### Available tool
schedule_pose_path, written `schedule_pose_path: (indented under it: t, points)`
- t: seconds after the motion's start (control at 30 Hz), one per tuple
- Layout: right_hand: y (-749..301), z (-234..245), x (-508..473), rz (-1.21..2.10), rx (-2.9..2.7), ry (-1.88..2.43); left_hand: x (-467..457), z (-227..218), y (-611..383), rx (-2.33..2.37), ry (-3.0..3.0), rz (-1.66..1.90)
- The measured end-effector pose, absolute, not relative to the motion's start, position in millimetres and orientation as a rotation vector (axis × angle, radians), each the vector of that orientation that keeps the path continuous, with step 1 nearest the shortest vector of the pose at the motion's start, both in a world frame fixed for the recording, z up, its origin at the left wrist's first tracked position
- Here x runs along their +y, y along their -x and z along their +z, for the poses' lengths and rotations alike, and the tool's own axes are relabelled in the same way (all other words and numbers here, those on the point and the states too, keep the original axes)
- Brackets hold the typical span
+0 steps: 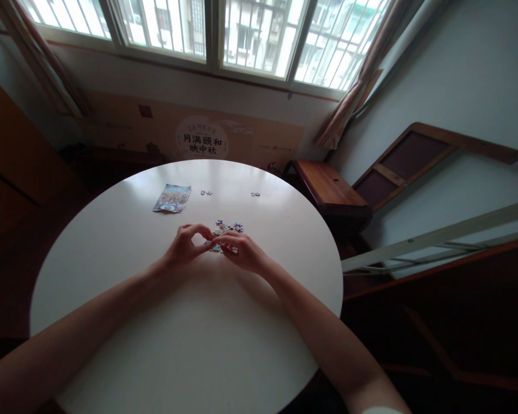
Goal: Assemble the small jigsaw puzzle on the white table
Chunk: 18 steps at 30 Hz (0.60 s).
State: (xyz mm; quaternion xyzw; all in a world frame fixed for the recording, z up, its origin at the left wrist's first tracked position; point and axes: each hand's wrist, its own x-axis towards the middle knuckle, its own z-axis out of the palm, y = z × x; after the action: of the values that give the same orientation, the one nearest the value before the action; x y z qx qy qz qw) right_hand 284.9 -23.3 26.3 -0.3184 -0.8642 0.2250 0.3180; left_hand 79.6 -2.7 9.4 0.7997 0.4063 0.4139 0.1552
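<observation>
Centrally, left hand (pixel 187 244) curved into a thumb-and-finger ring, right hand (pixel 242 250) arched opposite, fingers lowered, close together at the tips. Cannot tell about any piece pinched in either; too small and partly hidden. Under and just beyond the fingertips: loose pile of puzzle pieces (pixel 228 227) on round white worktop (pixel 190 333). Judged light, thin, fairly stiff, apt to skid on the smooth top; best taken by opposite edges, sparing the knobs. Farther out: left cluster (pixel 206 193), right cluster (pixel 255 194), printed packet (pixel 172 198) at far left.
</observation>
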Motion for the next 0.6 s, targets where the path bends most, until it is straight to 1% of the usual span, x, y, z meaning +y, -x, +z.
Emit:
schedule_pose_path:
  t: [0.6]
  points:
    - [-283.8,24.3,-20.8,0.512,-2.164,0.845,-2.5,7.0,-78.8,1.127,-2.421,1.206]
